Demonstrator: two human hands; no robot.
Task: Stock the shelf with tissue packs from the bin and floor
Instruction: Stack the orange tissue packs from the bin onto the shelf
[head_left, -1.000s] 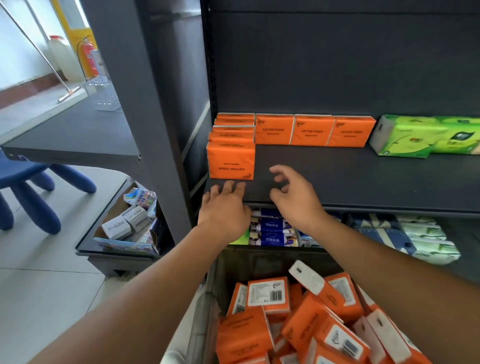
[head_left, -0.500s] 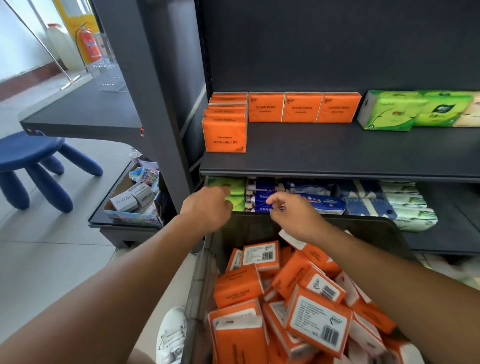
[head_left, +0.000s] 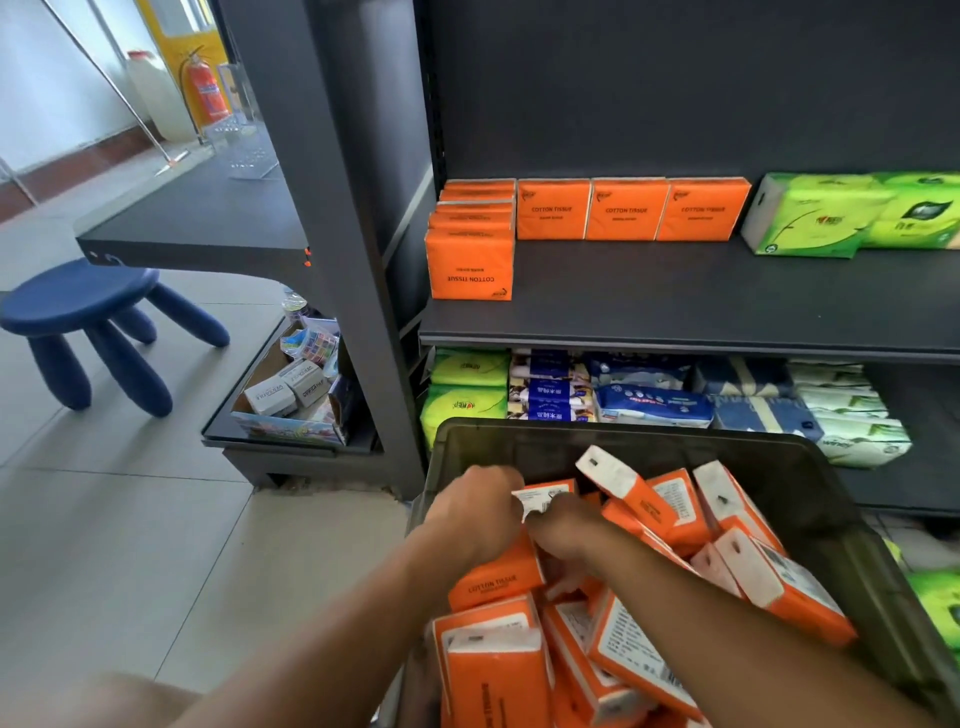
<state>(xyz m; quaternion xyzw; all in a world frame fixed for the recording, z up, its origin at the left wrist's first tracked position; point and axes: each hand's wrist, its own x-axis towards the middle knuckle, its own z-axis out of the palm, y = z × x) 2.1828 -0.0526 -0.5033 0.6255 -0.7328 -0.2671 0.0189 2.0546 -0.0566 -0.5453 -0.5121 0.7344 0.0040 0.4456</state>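
Left hand (head_left: 478, 514) and right hand (head_left: 566, 530) crowd one pack (head_left: 543, 499) in the bin (head_left: 623, 434), likely bound for the shelf (head_left: 675, 296); fingers hidden, so their grip I cannot tell.

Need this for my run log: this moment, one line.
left hand, right hand: in bin among orange packs, grip unclear | shelf: partly stocked

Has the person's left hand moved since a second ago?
Yes. The left hand has dropped from the front edge of the shelf into the bin, among the orange tissue packs.

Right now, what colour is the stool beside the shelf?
Dark blue stool, clearest in the head view.
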